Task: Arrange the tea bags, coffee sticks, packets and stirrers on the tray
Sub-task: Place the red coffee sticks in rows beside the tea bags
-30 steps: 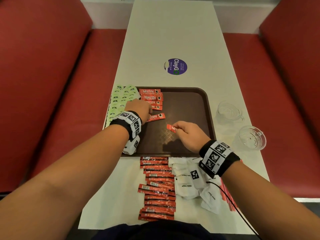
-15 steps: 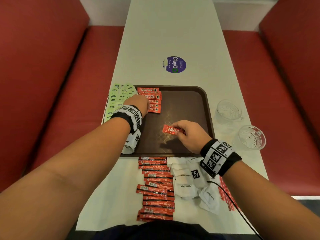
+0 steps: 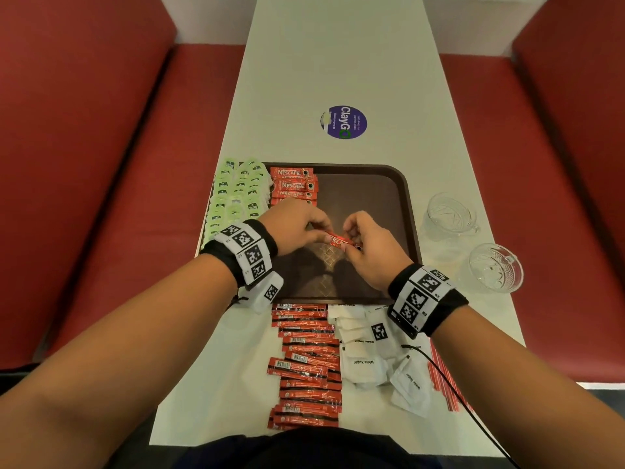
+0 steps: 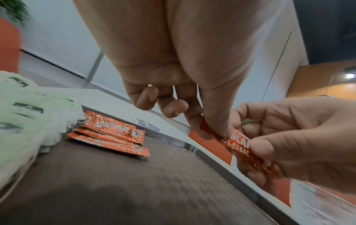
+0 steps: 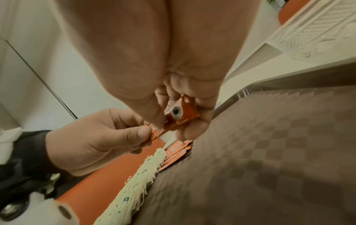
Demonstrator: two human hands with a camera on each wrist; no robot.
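Observation:
Both hands meet over the middle of the brown tray [image 3: 389, 184] and hold one red Nescafe coffee stick [image 3: 338, 241] above it. My left hand [image 3: 323, 235] pinches its left end between thumb and finger [image 4: 215, 130]. My right hand [image 3: 350, 242] pinches the other end [image 5: 173, 120]. Other coffee sticks [image 3: 294, 186] lie stacked at the tray's far left, beside several green tea bags [image 3: 236, 194]. More coffee sticks [image 3: 307, 363], white sugar packets [image 3: 368, 353] and red stirrers [image 3: 439, 377] lie on the table near me.
Two glass cups [image 3: 449, 218] [image 3: 495, 267] stand right of the tray. A purple round sticker [image 3: 344, 122] marks the white table beyond it. Red bench seats [image 3: 118, 198] run along both sides of the narrow table.
My left hand left the stacked sticks and moved right to meet my right hand. The right hand lifted its stick off the tray, and both hands now pinch it.

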